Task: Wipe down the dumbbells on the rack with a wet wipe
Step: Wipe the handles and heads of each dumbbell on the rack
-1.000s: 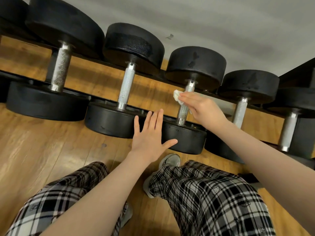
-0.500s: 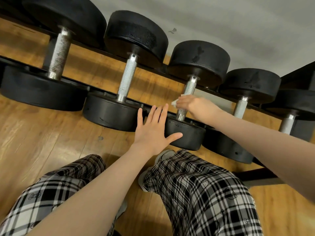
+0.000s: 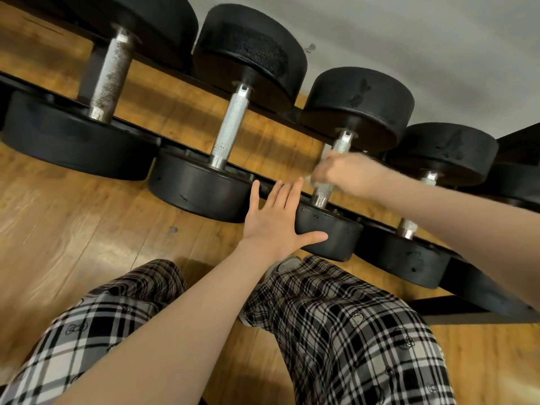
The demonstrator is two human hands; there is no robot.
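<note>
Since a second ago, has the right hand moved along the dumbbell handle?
Yes. The right hand slid down the handle toward the near weight.

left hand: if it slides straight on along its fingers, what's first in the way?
Probably the rack rail just past the left hand fingertips, in the gap between two dumbbell heads. Depth is unclear; the fingertips may already touch it.

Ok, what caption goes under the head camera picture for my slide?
Right hand wipes a dumbbell handle with a wet wipe; left hand steadies it.
</note>
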